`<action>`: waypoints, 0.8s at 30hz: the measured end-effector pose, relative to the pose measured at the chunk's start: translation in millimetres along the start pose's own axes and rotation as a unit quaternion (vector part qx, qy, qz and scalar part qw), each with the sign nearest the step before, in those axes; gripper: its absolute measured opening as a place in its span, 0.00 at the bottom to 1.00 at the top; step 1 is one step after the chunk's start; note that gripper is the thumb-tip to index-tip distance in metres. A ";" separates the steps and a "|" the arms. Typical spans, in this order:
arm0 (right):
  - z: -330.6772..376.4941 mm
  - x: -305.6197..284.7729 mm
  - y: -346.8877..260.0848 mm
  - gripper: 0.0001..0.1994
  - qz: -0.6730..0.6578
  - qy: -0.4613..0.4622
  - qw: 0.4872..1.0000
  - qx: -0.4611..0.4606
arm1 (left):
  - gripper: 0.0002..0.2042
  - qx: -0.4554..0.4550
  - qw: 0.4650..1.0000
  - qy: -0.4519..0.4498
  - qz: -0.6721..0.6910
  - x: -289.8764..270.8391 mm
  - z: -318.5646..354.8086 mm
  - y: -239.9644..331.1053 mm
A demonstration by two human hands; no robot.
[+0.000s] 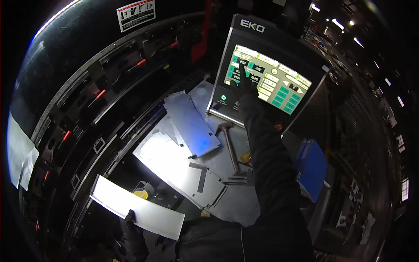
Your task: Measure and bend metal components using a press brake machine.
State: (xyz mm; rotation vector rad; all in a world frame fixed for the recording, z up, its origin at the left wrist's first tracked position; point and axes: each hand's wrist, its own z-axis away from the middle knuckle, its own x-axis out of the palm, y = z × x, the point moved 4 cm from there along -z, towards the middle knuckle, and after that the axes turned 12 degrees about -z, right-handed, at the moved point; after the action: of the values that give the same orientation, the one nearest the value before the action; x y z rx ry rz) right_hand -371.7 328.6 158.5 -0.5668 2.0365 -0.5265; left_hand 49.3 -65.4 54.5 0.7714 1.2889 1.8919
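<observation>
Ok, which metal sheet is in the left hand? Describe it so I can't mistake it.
Start at the lit touchscreen panel, then drop to the lower left edge. The long flat strip there is gripped by the gloved left hand. Unlike the notched sheets on the table, it is plain, narrow and glaring white.

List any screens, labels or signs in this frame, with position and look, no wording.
Touchscreen: upper centre, on a dark tilted control panel; rectangular, lit pale green with teal and white buttons; the gloved right hand touches it.
Warning sticker: top left on the dark machine housing; white rectangle with red band and small black pictograms.
Round lit button: green, below the screen's left corner.
</observation>
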 end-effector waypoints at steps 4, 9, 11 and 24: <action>-22.2 12.0 -8.4 0.36 -0.005 0.020 1.000 -0.012 | 0.27 -0.004 1.000 0.013 0.012 -18.7 5.8 -10.1; 22.3 -1.2 -19.4 0.34 -0.098 -0.015 0.995 -0.025 | 0.27 -0.004 0.998 0.033 0.048 -29.5 3.6 -31.4; 38.3 -8.1 3.2 0.34 -0.098 -0.002 0.995 -0.017 | 0.27 -0.008 0.998 0.030 0.059 -28.8 -0.6 -38.9; 78.6 -85.4 116.1 0.31 -0.030 0.130 0.990 0.051 | 0.28 0.006 0.992 -0.101 -0.071 -1.0 -8.4 -14.5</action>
State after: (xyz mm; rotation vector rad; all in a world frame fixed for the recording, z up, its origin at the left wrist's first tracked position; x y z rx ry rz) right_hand -285.2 460.1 112.0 -0.5210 2.2280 -0.7691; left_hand 46.4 -67.0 38.0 0.8313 1.1959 1.6502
